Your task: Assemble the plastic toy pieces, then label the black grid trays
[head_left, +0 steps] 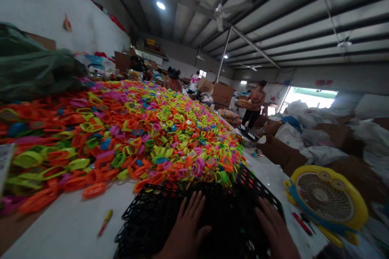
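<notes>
My left hand (189, 221) lies with its fingers stretched out over the black perforated plastic grids (146, 220) at the near edge of the table. At their right side, my right hand (275, 228) also has its fingers extended, close to or touching the raised edge. Neither hand grips anything that I can see. The dark inner part between the hands shows little detail. Just beyond the grids spreads a big heap of small plastic pieces (170, 137), many loop-shaped, in orange, yellow-green, pink and blue.
A yellow pen-like tool (105, 222) lies on the white tabletop (75, 226) at left. To the right are a yellow fan (325, 196) and a red tool (302, 223). A green cloth (39, 64) covers the far left. A person (257, 101) stands farther back, near cardboard boxes (223, 93).
</notes>
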A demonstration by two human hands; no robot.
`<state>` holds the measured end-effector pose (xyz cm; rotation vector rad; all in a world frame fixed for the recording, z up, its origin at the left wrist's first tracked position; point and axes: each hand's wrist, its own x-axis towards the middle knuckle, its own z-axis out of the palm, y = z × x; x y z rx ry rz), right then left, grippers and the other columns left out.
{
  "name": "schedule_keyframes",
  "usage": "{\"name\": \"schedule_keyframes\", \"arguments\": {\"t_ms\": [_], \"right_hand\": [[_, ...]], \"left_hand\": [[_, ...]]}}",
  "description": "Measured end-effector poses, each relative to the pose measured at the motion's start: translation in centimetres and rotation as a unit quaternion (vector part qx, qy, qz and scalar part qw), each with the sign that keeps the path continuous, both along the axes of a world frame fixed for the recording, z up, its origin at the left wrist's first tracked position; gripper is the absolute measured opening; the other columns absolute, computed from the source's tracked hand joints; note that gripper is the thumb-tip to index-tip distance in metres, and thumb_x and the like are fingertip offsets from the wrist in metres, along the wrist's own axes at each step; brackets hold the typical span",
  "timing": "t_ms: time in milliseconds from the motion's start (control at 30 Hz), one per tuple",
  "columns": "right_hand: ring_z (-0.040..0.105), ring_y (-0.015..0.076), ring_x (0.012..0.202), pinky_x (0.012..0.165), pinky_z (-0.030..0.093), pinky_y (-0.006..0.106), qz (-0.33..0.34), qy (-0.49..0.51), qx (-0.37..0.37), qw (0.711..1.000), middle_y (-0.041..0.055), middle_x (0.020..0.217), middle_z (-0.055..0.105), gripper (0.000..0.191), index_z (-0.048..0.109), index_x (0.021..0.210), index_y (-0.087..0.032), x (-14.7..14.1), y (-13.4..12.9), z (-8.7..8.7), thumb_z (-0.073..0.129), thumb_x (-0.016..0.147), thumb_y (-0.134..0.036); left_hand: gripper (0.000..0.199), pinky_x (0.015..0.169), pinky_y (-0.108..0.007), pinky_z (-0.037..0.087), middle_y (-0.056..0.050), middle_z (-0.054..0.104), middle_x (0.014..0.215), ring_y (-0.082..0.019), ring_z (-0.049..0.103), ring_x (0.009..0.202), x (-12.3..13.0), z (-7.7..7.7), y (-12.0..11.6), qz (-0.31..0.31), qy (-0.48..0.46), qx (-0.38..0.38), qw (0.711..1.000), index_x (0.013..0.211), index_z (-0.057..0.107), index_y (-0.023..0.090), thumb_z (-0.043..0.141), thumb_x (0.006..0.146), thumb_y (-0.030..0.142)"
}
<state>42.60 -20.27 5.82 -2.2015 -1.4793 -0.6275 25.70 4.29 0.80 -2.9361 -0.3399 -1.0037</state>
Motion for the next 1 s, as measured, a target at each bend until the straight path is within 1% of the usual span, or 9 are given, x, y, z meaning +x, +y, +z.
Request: {"name": "schedule_keyframes", "arguments": {"t_ms": [67, 100, 167, 267, 400, 567, 700, 867, 1000], "right_hand": [[0.025, 0.0276, 0.137, 0.110, 0.026, 0.051, 0.031, -0.016, -0.047, 0.998, 0.0052, 0.149, 0.028, 0.070, 0.040, 0.136, -0.028, -0.6, 5.6, 1.2, 0.055, 0.071, -0.006], [0.022, 0.0276, 0.138, 0.112, 0.022, 0.052, 0.031, 0.005, -0.092, 0.995, 0.0051, 0.150, 0.026, 0.076, 0.036, 0.138, -0.028, -1.2, 8.2, 1.7, 0.058, 0.069, -0.007], [0.016, 0.0326, 0.139, 0.112, 0.015, 0.056, 0.045, 0.069, -0.193, 0.978, 0.0092, 0.152, 0.018, 0.098, 0.027, 0.143, -0.026, -2.4, 12.1, 2.5, 0.075, 0.057, -0.023], [0.004, 0.0365, 0.140, 0.111, 0.006, 0.059, 0.068, 0.132, -0.266, 0.952, 0.0129, 0.153, 0.003, 0.130, 0.014, 0.145, -0.027, -3.7, 14.5, 2.8, 0.084, 0.038, -0.048], [-0.002, 0.0335, 0.140, 0.111, 0.001, 0.058, 0.096, 0.145, -0.248, 0.953, 0.0096, 0.154, -0.003, 0.121, 0.012, 0.145, -0.031, -3.9, 13.7, 2.4, 0.078, 0.048, -0.058], [0.005, 0.0295, 0.141, 0.111, 0.004, 0.058, 0.116, 0.160, -0.151, 0.969, 0.0081, 0.154, 0.009, 0.089, 0.015, 0.145, -0.030, -3.6, 11.1, 2.0, 0.061, 0.073, -0.056], [0.016, 0.0245, 0.140, 0.113, 0.012, 0.054, 0.067, 0.173, -0.066, 0.980, 0.0076, 0.151, 0.025, 0.063, 0.024, 0.143, -0.028, -2.4, 9.3, 0.8, 0.047, 0.087, -0.045], [0.020, 0.0252, 0.139, 0.113, 0.014, 0.054, 0.034, 0.188, -0.026, 0.981, 0.0099, 0.147, 0.032, 0.060, 0.031, 0.141, -0.022, -1.2, 8.6, -1.3, 0.045, 0.088, -0.047], [0.026, 0.0240, 0.137, 0.112, 0.022, 0.051, 0.025, 0.203, 0.031, 0.978, 0.0085, 0.146, 0.035, 0.059, 0.033, 0.140, -0.023, -0.6, 9.3, -1.1, 0.045, 0.088, -0.047]], "left_hand": [[0.080, 0.103, -0.040, 0.038, -0.011, 0.035, 0.145, -0.025, 0.034, 0.133, -1.9, -0.8, 0.5, 0.037, -0.040, 0.002, 0.999, 0.145, 0.002, 0.018, 0.046, 0.086, 0.048], [0.083, 0.102, -0.040, 0.040, -0.014, 0.035, 0.145, -0.027, 0.035, 0.133, -2.9, -1.2, 0.7, 0.063, -0.056, -0.002, 0.996, 0.145, 0.000, 0.014, 0.048, 0.085, 0.046], [0.086, 0.100, -0.042, 0.043, -0.019, 0.033, 0.145, -0.030, 0.034, 0.133, -4.6, -2.0, 0.9, 0.112, -0.077, -0.024, 0.990, 0.145, -0.004, 0.010, 0.050, 0.084, 0.038], [0.083, 0.100, -0.045, 0.043, -0.019, 0.026, 0.148, -0.032, 0.030, 0.135, -6.0, -2.8, 0.8, 0.145, -0.089, -0.062, 0.983, 0.145, -0.007, 0.013, 0.048, 0.083, 0.022], [0.086, 0.102, -0.051, 0.039, -0.015, 0.018, 0.152, -0.032, 0.027, 0.136, -5.7, -3.0, 0.4, 0.162, -0.117, -0.085, 0.976, 0.146, 0.003, 0.021, 0.042, 0.072, 0.002], [0.093, 0.107, -0.052, 0.033, -0.005, 0.018, 0.153, -0.028, 0.025, 0.137, -6.0, -1.4, -0.3, 0.106, -0.082, -0.090, 0.987, 0.144, 0.011, 0.033, 0.037, 0.064, -0.007], [0.085, 0.109, -0.053, 0.028, -0.008, 0.018, 0.152, -0.027, 0.019, 0.139, -6.9, -0.1, -0.8, 0.086, -0.018, -0.123, 0.989, 0.144, 0.017, 0.027, 0.036, 0.068, -0.006], [0.082, 0.111, -0.052, 0.025, -0.010, 0.024, 0.151, -0.025, 0.014, 0.140, -7.6, -0.1, -1.4, 0.088, -0.001, -0.137, 0.987, 0.145, 0.016, 0.020, 0.035, 0.069, -0.005], [0.076, 0.111, -0.047, 0.027, -0.008, 0.031, 0.148, -0.023, 0.020, 0.139, -8.2, -0.5, -1.1, 0.091, -0.034, -0.097, 0.991, 0.145, 0.010, 0.022, 0.036, 0.077, 0.003]]}}
